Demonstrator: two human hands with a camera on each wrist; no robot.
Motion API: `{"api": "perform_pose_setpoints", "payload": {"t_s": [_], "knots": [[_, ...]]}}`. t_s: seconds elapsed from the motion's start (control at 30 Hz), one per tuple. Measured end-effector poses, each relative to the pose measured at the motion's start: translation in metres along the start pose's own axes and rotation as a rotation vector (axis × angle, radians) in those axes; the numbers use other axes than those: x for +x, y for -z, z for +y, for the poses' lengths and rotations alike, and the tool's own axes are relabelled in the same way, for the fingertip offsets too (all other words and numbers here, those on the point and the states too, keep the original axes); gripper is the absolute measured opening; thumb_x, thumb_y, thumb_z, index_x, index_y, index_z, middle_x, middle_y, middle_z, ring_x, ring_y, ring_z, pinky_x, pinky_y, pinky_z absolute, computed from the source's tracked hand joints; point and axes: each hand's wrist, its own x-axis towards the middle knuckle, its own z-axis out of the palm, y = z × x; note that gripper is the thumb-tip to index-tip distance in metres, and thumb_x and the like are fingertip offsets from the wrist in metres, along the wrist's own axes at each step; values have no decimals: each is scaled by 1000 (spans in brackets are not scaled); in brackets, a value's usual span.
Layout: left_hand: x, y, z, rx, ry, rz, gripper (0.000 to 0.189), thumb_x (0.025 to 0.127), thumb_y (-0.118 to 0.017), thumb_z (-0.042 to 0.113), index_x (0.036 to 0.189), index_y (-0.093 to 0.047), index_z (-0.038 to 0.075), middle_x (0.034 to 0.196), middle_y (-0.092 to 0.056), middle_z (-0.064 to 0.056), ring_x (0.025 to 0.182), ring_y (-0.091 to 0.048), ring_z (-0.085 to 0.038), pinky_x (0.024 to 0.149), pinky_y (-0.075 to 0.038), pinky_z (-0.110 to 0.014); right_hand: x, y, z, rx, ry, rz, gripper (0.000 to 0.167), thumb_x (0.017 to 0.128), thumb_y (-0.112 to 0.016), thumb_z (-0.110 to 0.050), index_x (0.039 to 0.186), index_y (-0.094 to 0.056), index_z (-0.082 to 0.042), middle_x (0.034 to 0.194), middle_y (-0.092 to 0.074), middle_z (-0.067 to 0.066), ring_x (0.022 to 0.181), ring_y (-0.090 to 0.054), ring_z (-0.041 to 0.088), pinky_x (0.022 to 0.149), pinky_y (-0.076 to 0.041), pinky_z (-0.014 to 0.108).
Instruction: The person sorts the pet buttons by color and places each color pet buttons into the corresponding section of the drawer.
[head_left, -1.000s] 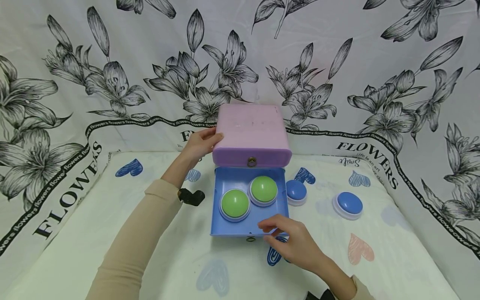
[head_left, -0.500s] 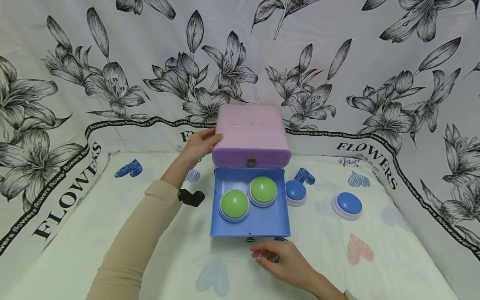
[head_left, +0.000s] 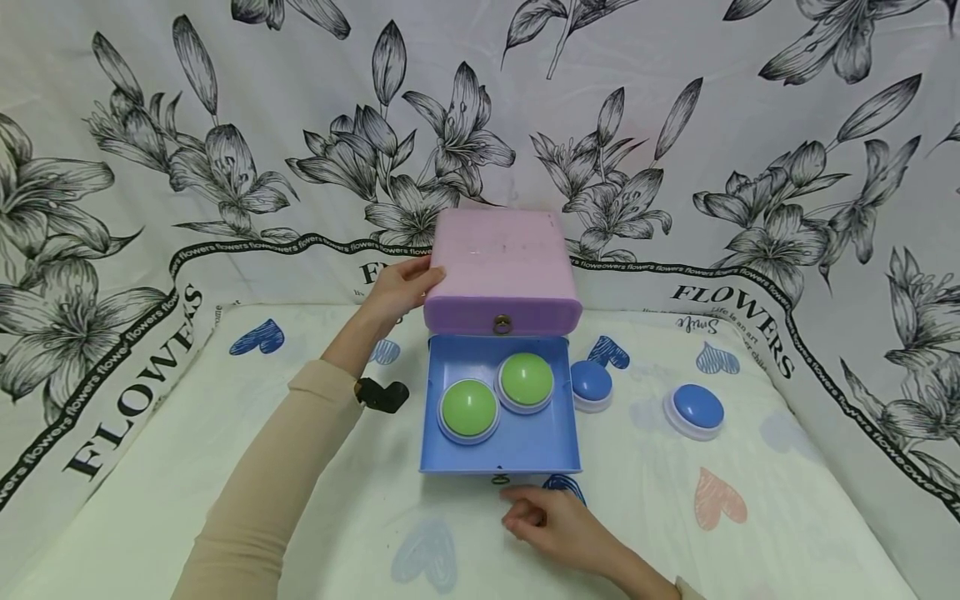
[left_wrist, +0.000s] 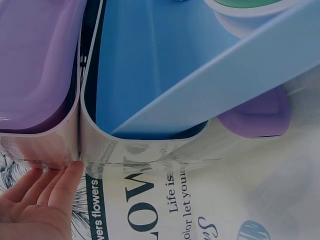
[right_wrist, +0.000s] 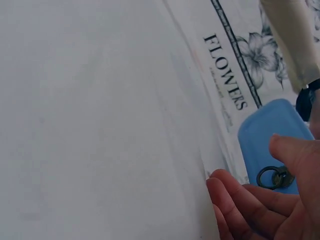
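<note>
A pink drawer box point(head_left: 502, 254) stands at the middle back, its upper purple drawer front point(head_left: 461, 317) closed. The lower blue drawer point(head_left: 540, 446) is pulled out and holds two green domed buttons point(head_left: 469, 408) with white bases. My left hand point(head_left: 397, 292) rests on the box's left side, straight fingertips against its wall in the left wrist view. My right hand point(head_left: 558, 529) is just in front of the blue drawer, fingers loosely bent and holding nothing. Near its thumb in the right wrist view is the drawer's metal ring pull point(right_wrist: 270, 177).
Two blue domed buttons lie on the cloth right of the drawer, a nearer one point(head_left: 591, 382) beside its wall and another point(head_left: 697, 408) farther right. A white cloth with hearts point(head_left: 720, 498) covers the surface. A flower-printed curtain point(head_left: 337, 100) hangs behind.
My right hand has moved back from over the drawer's front right corner to just in front of it, its fingers bending a little. The left hand and the box have stayed put.
</note>
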Motion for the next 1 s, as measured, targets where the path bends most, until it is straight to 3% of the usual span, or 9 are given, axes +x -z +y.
{"api": "perform_pose_setpoints", "payload": {"t_s": [0.2,0.47,0.73,1.0], "knots": [[0,0,0,-3,-2,1,63,88,-61,32,141,-37,9,136,-47,-9,116,-53,-21,94,-48,-31,5,0,4,90,-91,-30,39,91,-59,-23,121,-56,1,88,-70,-1,67,-61,2,58,-52,18],[0,0,1,-10,-6,2,62,88,-62,32,141,-37,10,136,-47,-7,116,-53,-19,95,-48,-30,8,-1,3,145,-147,-26,36,90,-60,-21,119,-56,0,90,-70,3,69,-63,5,54,-51,19],[0,-1,1,-17,-15,-1,62,88,-62,31,141,-38,9,136,-47,-8,116,-53,-20,95,-48,-31,11,-2,0,212,-211,-11,21,92,-57,-23,103,-62,-6,91,-70,3,71,-65,10,55,-53,23],[0,0,1,-8,-12,4,63,88,-62,33,141,-38,10,136,-47,-7,116,-53,-19,95,-47,-32,17,-8,-3,319,-226,-6,37,93,-56,-28,117,-57,1,96,-70,9,77,-66,14,62,-55,25]]}}
